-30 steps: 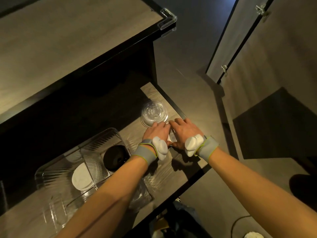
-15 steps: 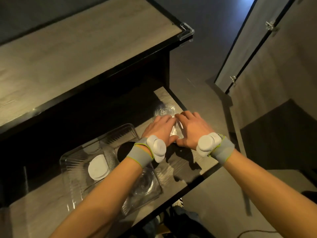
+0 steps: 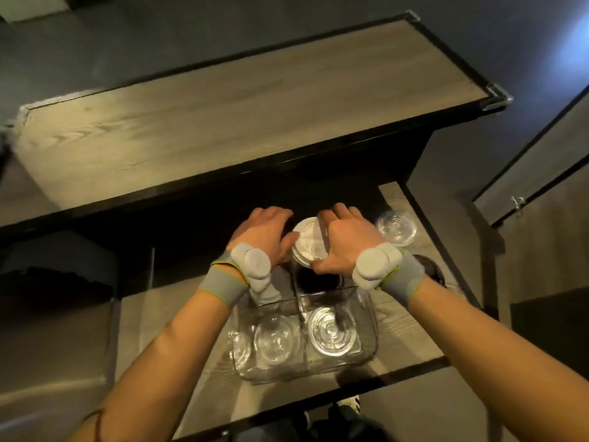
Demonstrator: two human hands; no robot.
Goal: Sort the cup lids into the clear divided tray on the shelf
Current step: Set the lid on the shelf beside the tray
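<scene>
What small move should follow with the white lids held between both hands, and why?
Probably lower the white lids, held between the left hand and right hand, into a back compartment of the clear divided tray. They sit above its rear; clear lids fill the front compartments, a black lid lies behind.

arms: bare, no sleeves | left wristband (image 3: 223, 283): grey, yellow-green edge | right wristband (image 3: 402, 280): same | white pods on both

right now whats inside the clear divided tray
The clear divided tray holds clear lids in both near compartments and a black lid far right. The far left compartment is covered by the left hand.
</scene>
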